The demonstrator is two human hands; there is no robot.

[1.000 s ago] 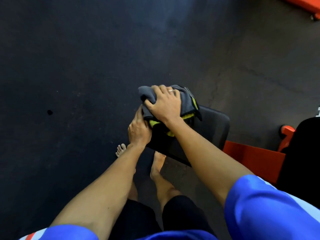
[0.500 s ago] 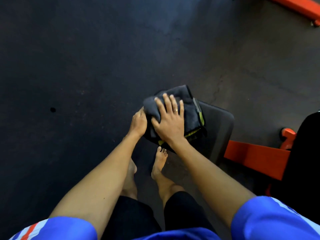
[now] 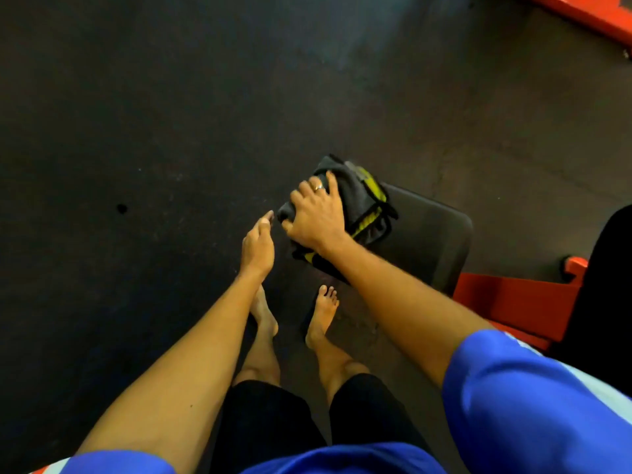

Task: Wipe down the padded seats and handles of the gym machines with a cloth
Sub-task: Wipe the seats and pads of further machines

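**Left hand off the seat, right hand now gripping the cloth**

Head view, compared with half a second ago: my left hand (image 3: 258,244) has let go of the left edge of the padded seat (image 3: 427,241). It now hangs in the air just beside it, over the floor (image 3: 136,131). Its fingers are relaxed and loosely straight, holding nothing. The forefinger points at the cloth (image 3: 366,203), close but not touching.

My right hand (image 3: 316,217) was flat with the fingers fanned. Now the fingers curl over the cloth's far-left edge and the thumb tucks in at the near side, so it clutches the bundle. There's a ring (image 3: 318,187) on one finger.

Cloth: dark grey with yellow-green trim, bunched. It sits on the left end of the seat and overhangs the left edge a bit.

Seat: black, right part bare. An orange frame (image 3: 506,302) meets it at the lower right. There's another black pad (image 3: 608,285) at the right border, partly cut off, and a second orange bar (image 3: 581,15) in the top right corner.

Near the seat's near-left corner are my bare feet (image 3: 323,309) on the dark floor. Black shorts (image 3: 266,422) and blue sleeves (image 3: 513,388) are at the bottom.
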